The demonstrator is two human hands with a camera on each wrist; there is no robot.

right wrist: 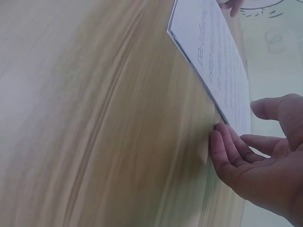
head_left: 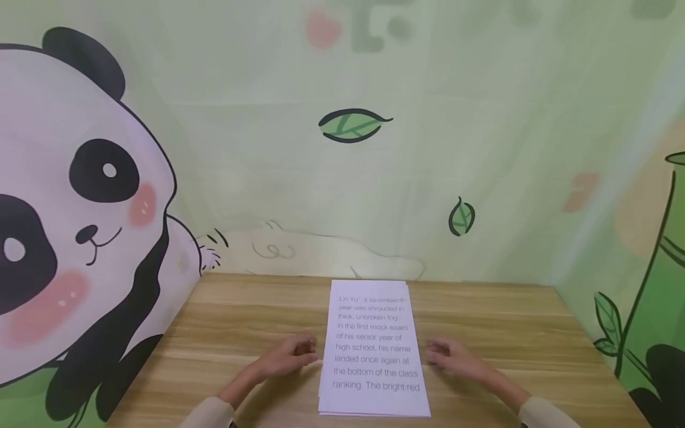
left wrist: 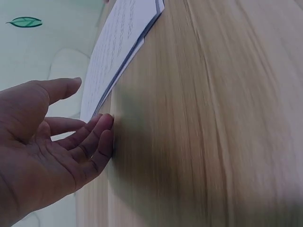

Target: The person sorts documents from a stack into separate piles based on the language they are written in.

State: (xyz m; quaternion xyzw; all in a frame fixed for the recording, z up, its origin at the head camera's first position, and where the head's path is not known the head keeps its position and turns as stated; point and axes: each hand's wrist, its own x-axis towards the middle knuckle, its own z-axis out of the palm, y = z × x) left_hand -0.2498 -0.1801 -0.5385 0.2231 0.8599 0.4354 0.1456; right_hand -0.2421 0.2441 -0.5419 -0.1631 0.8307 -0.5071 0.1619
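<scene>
A stack of white printed paper sheets [head_left: 374, 351] lies flat on the wooden table, large text facing up and edges slightly uneven. Left of the stack is my left hand [head_left: 289, 355], its fingers loosely bent toward the paper's long edge and holding nothing. On the opposite side my right hand [head_left: 460, 359] mirrors it, empty, with relaxed fingers close to the right edge. In the left wrist view the thumb stands apart from the curved fingers [left wrist: 102, 137]. The right wrist view shows the lower fingers [right wrist: 222, 146] low over the tabletop beside the sheets [right wrist: 213, 56].
The wood-grained table [head_left: 241, 315] runs back to a pale green backdrop cloth [head_left: 257, 148]. A large panda [head_left: 96, 226] is printed on the left of the cloth, with leaves and bamboo farther right. Beige sleeves [head_left: 548, 413] cover both forearms.
</scene>
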